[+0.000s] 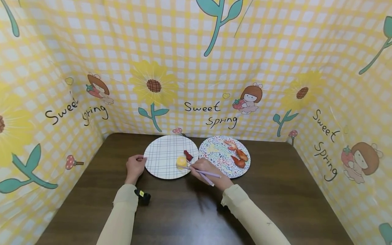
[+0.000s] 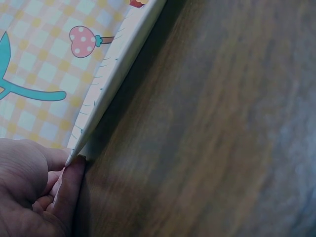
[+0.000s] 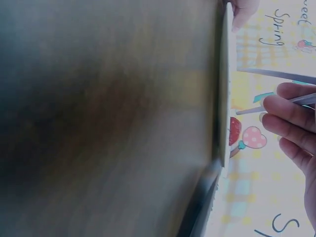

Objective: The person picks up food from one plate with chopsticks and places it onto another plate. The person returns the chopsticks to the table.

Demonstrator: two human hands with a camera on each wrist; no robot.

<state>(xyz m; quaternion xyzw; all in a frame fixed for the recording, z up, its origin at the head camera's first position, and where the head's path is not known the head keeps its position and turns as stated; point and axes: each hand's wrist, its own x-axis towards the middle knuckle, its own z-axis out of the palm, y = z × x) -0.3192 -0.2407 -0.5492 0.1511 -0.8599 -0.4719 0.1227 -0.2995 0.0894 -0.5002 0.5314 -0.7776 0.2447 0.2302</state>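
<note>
My left hand (image 1: pixel 135 167) pinches the near-left rim of a round white plate with blue grid lines (image 1: pixel 159 153). In the left wrist view, thumb and fingers (image 2: pixel 74 182) grip that plate's edge. My right hand (image 1: pixel 208 167) holds a pair of pale purple chopsticks (image 1: pixel 209 174) over the plate's right side. Their tips are right at a yellow, roundish food piece (image 1: pixel 181 161) on the plate. Behind it lies a dark red food piece (image 1: pixel 188 156). The right wrist view shows the two chopsticks (image 3: pixel 276 75) spread apart, with a red piece (image 3: pixel 234 131) beyond the plate rim.
A round plate with multicoloured speckles (image 1: pixel 215 149) stands close on the right, partly behind my right hand. Several orange-brown food pieces (image 1: pixel 239 161) lie on its right side. Both plates stand toward the back of a dark wooden table (image 1: pixel 171 211), before a yellow checked cloth (image 1: pixel 190 85).
</note>
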